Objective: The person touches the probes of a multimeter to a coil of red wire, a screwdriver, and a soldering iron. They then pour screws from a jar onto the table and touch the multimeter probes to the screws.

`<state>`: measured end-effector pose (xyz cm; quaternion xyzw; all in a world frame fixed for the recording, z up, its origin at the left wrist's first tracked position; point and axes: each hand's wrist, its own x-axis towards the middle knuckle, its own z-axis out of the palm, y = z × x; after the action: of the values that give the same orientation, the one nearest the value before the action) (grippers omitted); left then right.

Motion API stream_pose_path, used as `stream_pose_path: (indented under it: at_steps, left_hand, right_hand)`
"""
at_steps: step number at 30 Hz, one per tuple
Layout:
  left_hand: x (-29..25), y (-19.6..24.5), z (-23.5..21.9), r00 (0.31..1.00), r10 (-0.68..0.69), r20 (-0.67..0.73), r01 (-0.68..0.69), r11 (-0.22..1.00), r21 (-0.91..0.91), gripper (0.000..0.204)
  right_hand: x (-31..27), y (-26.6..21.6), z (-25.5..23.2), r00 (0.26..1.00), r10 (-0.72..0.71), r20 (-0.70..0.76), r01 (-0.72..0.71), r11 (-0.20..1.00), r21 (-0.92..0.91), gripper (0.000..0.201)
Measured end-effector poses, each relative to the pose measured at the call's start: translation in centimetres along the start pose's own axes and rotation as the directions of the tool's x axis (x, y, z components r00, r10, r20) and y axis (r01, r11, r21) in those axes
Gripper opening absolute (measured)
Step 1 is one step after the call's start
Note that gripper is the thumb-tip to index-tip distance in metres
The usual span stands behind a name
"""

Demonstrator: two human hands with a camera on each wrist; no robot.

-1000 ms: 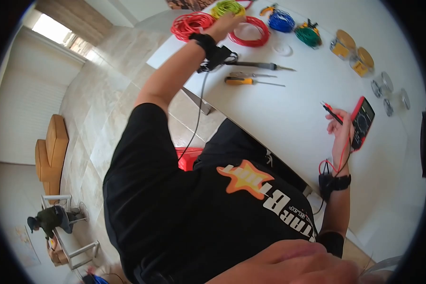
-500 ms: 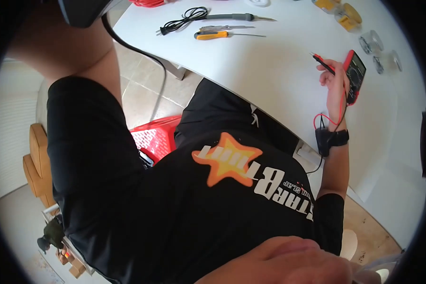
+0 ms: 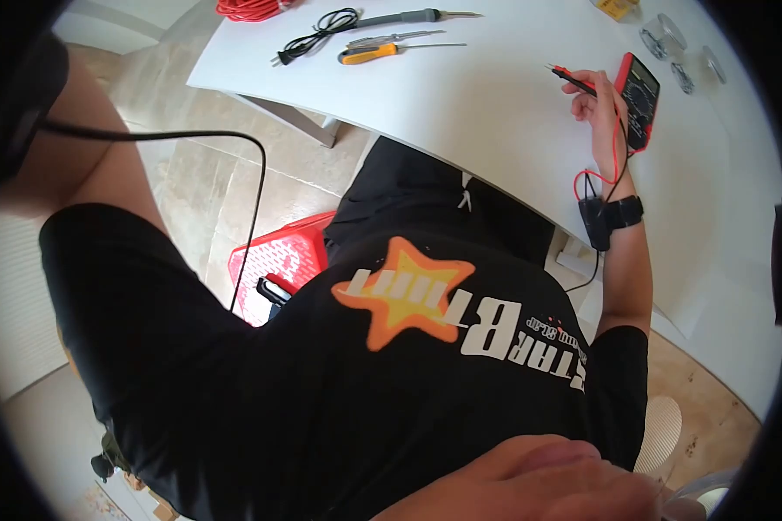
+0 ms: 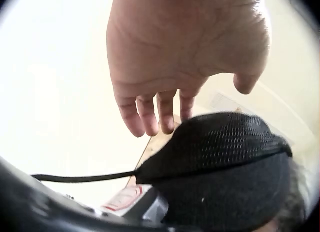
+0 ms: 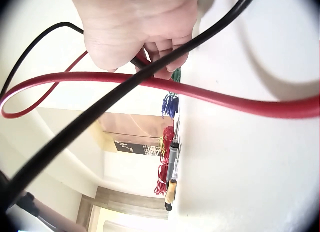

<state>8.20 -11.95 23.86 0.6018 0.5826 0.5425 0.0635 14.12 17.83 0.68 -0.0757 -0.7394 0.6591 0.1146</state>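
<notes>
My right hand (image 3: 601, 108) rests over the white table (image 3: 487, 113) and holds the thin red and black multimeter probes (image 3: 575, 80) in curled fingers. Right beside it lies a red-edged multimeter (image 3: 641, 100) with a dark face. The red probe lead (image 5: 215, 97) and the black lead (image 5: 107, 99) loop past the right wrist. My left hand (image 4: 187, 41) is raised away from the table, fingers loosely extended and holding nothing. In the left wrist view, a rounded black mesh-fabric thing (image 4: 225, 144) sits below its fingers. In the head view, the left hand is hidden.
On the table lie a soldering iron (image 3: 400, 17) with a coiled cord, a slim metal tool (image 3: 382, 41), an orange-handled screwdriver (image 3: 369, 55) and a red wire coil (image 3: 252, 9). Clear round spools (image 3: 662, 36) stand at the far right. A red perforated basket (image 3: 304, 247) is below the table.
My left hand has left the wire coils and risen out of the head view on the left. The head view has shifted. My right hand still holds the probes beside the multimeter.
</notes>
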Motion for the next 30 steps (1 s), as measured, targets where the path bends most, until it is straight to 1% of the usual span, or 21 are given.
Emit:
stream_pose_path:
  at_steps: [1,2,4,6,7,9,11,12,13,15,17,18,20,21,23,25,26,27,28,29,30]
  left_hand:
    - [-0.5,1.4,1.3,1.000,0.003,-0.009,-0.003,1.000,0.003,0.042]
    - [-0.9,2.6,2.3,1.000,0.006,-0.008,-0.006,1.000,0.005,0.041]
    - [-1.1,2.7,2.5,1.000,0.019,-0.006,-0.019,0.999,0.035,0.041]
    - [-1.4,2.4,1.9,1.000,-0.002,-0.025,0.004,0.998,0.059,0.040]
    - [-1.6,1.1,0.7,1.000,0.000,-0.029,0.002,0.997,0.082,0.039]
    - [-2.5,0.9,0.1,0.999,-0.005,-0.036,0.009,0.993,0.120,0.038]
    - [-3.6,0.7,-1.1,0.999,-0.015,-0.034,0.020,0.987,0.162,0.037]
    - [-3.7,0.0,-2.2,0.999,-0.015,-0.033,0.021,0.983,0.183,0.037]
    - [-5.0,0.5,-2.6,0.999,-0.013,-0.036,0.020,0.978,0.208,0.036]
    - [-6.4,-0.6,-5.3,0.997,-0.044,-0.057,0.057,0.968,0.243,0.035]
    - [-8.2,-1.6,-8.4,0.992,-0.095,-0.089,0.116,0.952,0.282,0.034]
    - [-9.2,-2.2,-10.3,0.987,-0.119,-0.111,0.148,0.939,0.312,0.034]
    - [-11.5,-3.5,-13.6,0.975,-0.160,-0.155,0.207,0.909,0.362,0.033]
    - [-12.4,-4.3,-15.1,0.968,-0.196,-0.158,0.242,0.895,0.374,0.032]
    - [-13.3,-4.5,-18.1,0.962,-0.215,-0.165,0.267,0.857,0.440,0.032]
    - [-13.2,-5.3,-19.3,0.950,-0.260,-0.175,0.312,0.812,0.493,0.031]
    - [-12.9,-5.7,-19.2,0.945,-0.275,-0.174,0.326,0.790,0.520,0.030]
    - [-8.3,-5.5,-10.4,0.938,-0.294,-0.185,0.347,0.768,0.538,0.030]
    - [-8.6,-6.1,-11.5,0.935,-0.311,-0.170,0.352,0.747,0.564,0.029]
    - [-5.5,-6.6,-6.3,0.801,-0.591,-0.097,0.577,0.718,0.388,0.029]
    - [-6.6,-9.7,-4.9,0.937,-0.346,0.053,0.188,0.625,0.758,0.034]
  right_hand:
    - [-0.1,-0.1,0.0,1.000,-0.018,0.019,0.017,1.000,0.026,0.045]
    - [-0.4,-0.1,0.0,1.000,-0.013,-0.003,0.013,1.000,0.012,0.045]
    - [-0.3,-0.2,0.0,1.000,-0.006,0.012,0.006,0.999,0.050,0.044]
    - [-0.5,-0.5,0.1,1.000,0.001,0.020,-0.002,0.998,0.066,0.044]
    - [-0.2,-0.6,0.1,0.999,-0.006,0.032,0.003,0.997,0.074,0.043]
    - [-0.2,-0.8,-0.1,0.999,-0.009,0.035,0.006,0.997,0.080,0.043]
    - [-0.3,-0.8,-0.1,0.997,-0.003,0.078,-0.003,0.997,0.078,0.042]
    - [-0.3,-0.7,-0.2,0.998,-0.008,0.066,0.003,0.997,0.076,0.042]
    - [-0.1,-0.7,-0.3,0.998,-0.008,0.067,0.002,0.997,0.076,0.042]
    - [-0.6,-0.8,-0.1,0.997,0.020,0.079,-0.026,0.997,0.078,0.041]
    - [-0.8,-1.1,0.3,0.999,0.018,0.049,-0.021,0.999,0.049,0.038]
    - [-0.5,-1.0,0.4,0.997,0.023,0.071,-0.027,0.998,0.055,0.038]
    - [-0.4,-0.5,0.1,0.998,0.058,0.033,-0.060,0.997,0.039,0.036]
    - [-0.5,-1.0,0.2,0.997,0.039,0.063,-0.038,0.999,-0.017,0.034]
    - [-0.6,-1.6,0.3,0.997,0.032,0.067,-0.030,0.999,-0.030,0.033]
    - [-0.8,-1.6,0.4,0.995,0.052,0.080,-0.048,0.997,-0.053,0.031]
    - [-0.9,-2.0,0.6,0.995,0.053,0.079,-0.050,0.998,-0.034,0.031]
    - [-1.0,-2.6,0.6,0.996,0.051,0.077,-0.045,0.996,-0.076,0.030]
    - [-1.5,-2.6,1.1,0.997,0.046,0.055,-0.041,0.994,-0.101,0.028]
    - [-1.5,-2.5,1.0,0.995,0.075,0.058,-0.071,0.995,-0.065,0.025]
    - [-1.9,-2.6,1.1,0.996,0.077,0.051,-0.075,0.996,-0.053,0.025]
